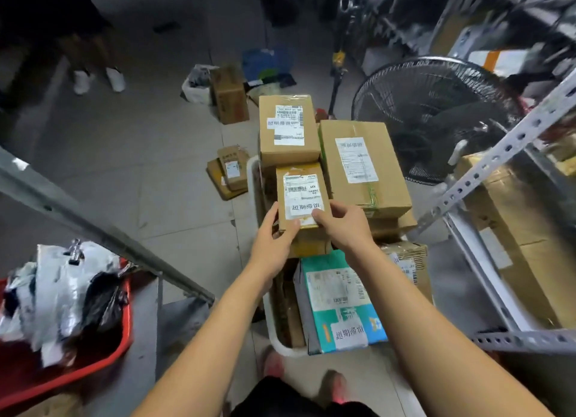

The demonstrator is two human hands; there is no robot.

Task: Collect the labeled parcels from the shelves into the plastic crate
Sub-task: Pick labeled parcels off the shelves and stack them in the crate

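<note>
Room: storeroom with a grey tiled floor, a metal shelf frame [498, 154] on the right and a fan [433, 117] beyond the crate's far right corner.
Fingers: left fingers [291, 229] curl under the small box's near left corner, while right fingertips [324, 215] press on its label.
Hands: left hand [274, 242] and right hand [339, 226] both grip the near end and are equally close to it.
Small box [302, 195]: over the middle of the crate with its label up. I cannot tell whether it rests on the pile below.
Long axis: it runs straight away from the fingers, towards the crate's far edge.
Crate [254, 179]: white plastic, piled above its rim. A brown box [288, 129] sits at the far edge, a big box [361, 167] along the right edge and a teal packet [339, 301] at the near edge.
Next move: probably lowering the small box flat between its neighbours, with both hands sharing the work.
</note>
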